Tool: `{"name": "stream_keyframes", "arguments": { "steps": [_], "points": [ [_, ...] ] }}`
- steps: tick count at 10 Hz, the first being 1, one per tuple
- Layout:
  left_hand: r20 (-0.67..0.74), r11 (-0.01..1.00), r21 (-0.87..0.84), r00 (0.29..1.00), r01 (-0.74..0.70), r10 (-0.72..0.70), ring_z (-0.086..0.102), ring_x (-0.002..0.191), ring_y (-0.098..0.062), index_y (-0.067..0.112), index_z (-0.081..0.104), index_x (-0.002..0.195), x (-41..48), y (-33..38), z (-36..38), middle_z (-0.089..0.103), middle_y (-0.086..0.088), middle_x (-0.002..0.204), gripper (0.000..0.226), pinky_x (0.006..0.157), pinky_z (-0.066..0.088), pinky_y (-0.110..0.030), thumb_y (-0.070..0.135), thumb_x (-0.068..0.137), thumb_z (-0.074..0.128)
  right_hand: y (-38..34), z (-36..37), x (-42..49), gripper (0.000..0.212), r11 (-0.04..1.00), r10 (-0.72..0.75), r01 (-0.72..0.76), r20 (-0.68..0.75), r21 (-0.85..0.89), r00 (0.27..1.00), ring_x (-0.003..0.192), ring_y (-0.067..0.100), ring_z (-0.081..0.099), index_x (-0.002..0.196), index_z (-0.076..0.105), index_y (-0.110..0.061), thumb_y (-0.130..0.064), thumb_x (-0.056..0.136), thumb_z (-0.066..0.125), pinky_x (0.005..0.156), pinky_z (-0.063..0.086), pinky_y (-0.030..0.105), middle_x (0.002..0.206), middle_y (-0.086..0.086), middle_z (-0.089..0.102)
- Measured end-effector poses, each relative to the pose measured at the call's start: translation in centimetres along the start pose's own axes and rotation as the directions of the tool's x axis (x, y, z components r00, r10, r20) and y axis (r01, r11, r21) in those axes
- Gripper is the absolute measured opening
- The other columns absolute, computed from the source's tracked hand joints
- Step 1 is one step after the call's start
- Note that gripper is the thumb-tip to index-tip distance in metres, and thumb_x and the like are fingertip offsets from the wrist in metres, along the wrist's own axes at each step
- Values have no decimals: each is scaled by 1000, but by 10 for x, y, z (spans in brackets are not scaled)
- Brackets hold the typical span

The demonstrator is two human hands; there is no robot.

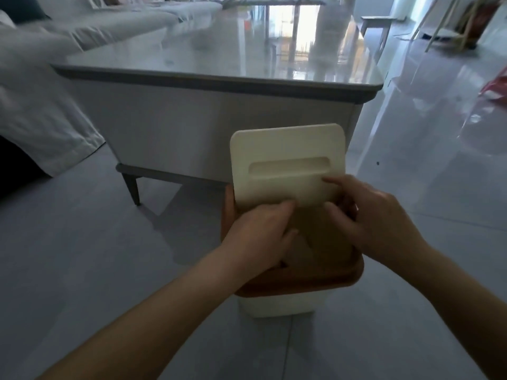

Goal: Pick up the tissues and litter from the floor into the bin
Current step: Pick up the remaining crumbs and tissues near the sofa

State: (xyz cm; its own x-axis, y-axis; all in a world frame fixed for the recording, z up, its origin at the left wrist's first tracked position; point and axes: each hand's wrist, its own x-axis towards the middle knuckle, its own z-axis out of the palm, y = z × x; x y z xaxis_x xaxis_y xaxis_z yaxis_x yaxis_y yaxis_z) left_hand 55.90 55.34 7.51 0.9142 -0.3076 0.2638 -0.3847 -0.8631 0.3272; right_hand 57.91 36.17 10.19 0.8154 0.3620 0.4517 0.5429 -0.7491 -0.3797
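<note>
A cream-white bin [279, 305] with a brown rim [310, 281] stands on the grey tiled floor just in front of me. Its cream lid [285, 163], with a long recessed handle, is tilted up above the bin's opening. My left hand [258, 237] grips the lid's lower left edge, thumb on top. My right hand [375, 223] holds the lower right edge, its fingertips on the lid's face. No tissue shows in either hand, and the inside of the bin is hidden by the lid and hands.
A low grey coffee table [214, 78] with a glossy top stands right behind the bin. A white sofa [41, 86] runs along the left. A red bag [496, 86] lies on the floor at the far right. A small dark speck [377, 163] marks the tiles.
</note>
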Motion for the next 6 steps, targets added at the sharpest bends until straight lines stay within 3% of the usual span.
{"name": "stream_keyframes", "arguments": {
  "steps": [1, 2, 3, 6],
  "points": [
    [-309, 994, 16, 945, -109, 109, 56, 115, -23, 14, 62, 110, -14, -7, -12, 61, -9, 125, 30, 98, 47, -36, 23, 82, 58, 9, 2, 0, 49, 993, 78, -83, -67, -78, 995, 90, 20, 52, 123, 50, -21, -39, 78, 57, 79, 49, 34, 101, 6, 52],
    [-353, 999, 32, 936, 33, -20, 35, 136, -31, 17, 57, 123, -22, -23, -12, 42, -13, 145, 45, 111, 29, -41, 31, 81, 60, 18, 6, -3, 62, 976, 193, -190, 16, -109, 981, 115, 29, 41, 130, 43, -29, -55, 76, 54, 93, 38, 40, 130, 13, 42],
    [-174, 955, -180, 948, 235, -266, 11, 144, -24, 30, 34, 141, -28, -32, -5, 12, -2, 158, 59, 113, 16, -37, 44, 86, 51, 23, 16, -9, 69, 963, 271, -269, 144, -32, 952, 131, 31, 30, 135, 35, -39, -70, 73, 38, 103, 35, 51, 147, 6, 27],
    [-138, 907, -346, 943, 241, -303, 14, 143, -18, 31, 34, 140, -32, -34, -2, 8, 3, 158, 55, 114, 20, -34, 42, 89, 48, 16, 20, -11, 68, 958, 276, -287, 195, 31, 941, 133, 30, 29, 139, 27, -40, -64, 76, 37, 106, 37, 51, 149, 6, 26]
  ]
}}
